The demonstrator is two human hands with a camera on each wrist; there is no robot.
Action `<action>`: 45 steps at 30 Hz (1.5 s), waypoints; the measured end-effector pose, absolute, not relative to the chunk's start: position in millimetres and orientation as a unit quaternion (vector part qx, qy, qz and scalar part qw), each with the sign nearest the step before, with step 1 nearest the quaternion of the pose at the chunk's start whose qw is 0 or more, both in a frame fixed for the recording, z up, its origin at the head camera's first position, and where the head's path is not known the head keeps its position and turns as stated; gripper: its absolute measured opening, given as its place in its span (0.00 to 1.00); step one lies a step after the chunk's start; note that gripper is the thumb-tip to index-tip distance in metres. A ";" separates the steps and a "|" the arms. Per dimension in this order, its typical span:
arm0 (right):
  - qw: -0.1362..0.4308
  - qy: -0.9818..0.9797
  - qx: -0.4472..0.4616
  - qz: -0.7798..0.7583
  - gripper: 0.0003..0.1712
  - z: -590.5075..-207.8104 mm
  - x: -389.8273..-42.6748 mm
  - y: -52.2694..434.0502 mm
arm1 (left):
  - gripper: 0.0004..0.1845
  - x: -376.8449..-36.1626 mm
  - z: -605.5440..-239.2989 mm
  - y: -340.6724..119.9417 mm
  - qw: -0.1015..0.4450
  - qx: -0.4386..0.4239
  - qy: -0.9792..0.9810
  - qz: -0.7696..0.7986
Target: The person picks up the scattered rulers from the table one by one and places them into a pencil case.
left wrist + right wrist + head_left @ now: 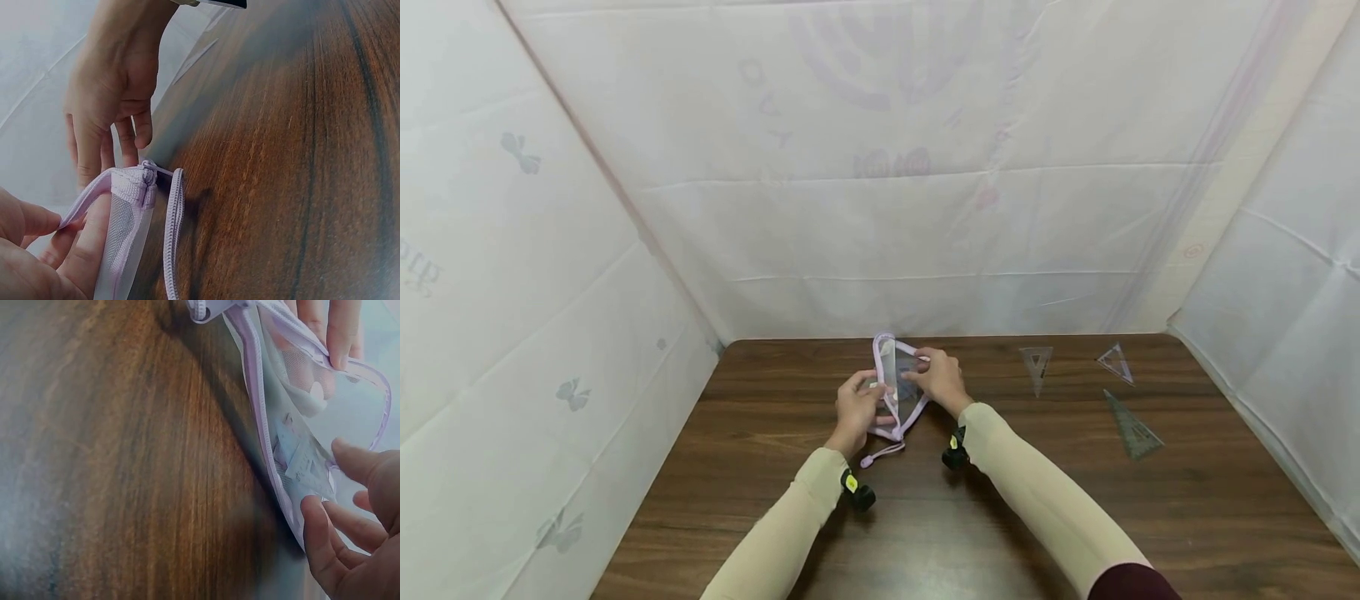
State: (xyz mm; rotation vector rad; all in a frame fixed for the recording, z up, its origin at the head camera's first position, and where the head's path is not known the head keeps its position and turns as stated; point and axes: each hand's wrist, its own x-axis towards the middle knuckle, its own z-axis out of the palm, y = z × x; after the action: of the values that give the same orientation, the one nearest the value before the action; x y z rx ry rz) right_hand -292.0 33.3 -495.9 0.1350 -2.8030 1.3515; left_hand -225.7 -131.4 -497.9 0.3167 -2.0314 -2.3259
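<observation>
The head view shows your left grip (pixel 857 407) pinching the lilac rim of the mesh pouch (pixel 906 398); your right grip (pixel 942 379) is at the opposite side, fingers bent, though I cannot tell whether they pinch it. The pouch gapes between them, towards the far side of the surface (pixel 910 533). If your left pinch loosens, the soft rim could fold inward and narrow the mouth. Tipping might spill the printed piece (pixel 305 464) seemingly inside. The trailing zip pull (pixel 871 460) could snag your left sleeve (pixel 782 521). Rightward, a careless sweep might scatter the dark set square (pixel 1133 433).
</observation>
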 end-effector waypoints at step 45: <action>0.073 -0.865 0.099 0.486 0.39 -501.4 -290.4 45.8 | 0.16 -224.2 -499.7 -133.5 0.020 0.101 -0.668 -0.737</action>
State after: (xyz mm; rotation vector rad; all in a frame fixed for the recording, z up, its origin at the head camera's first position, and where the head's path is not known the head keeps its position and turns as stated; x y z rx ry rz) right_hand -290.4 45.8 -501.4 0.2961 -2.5989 1.4600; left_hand -224.2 -133.5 -499.7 0.3129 -2.0729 -2.2861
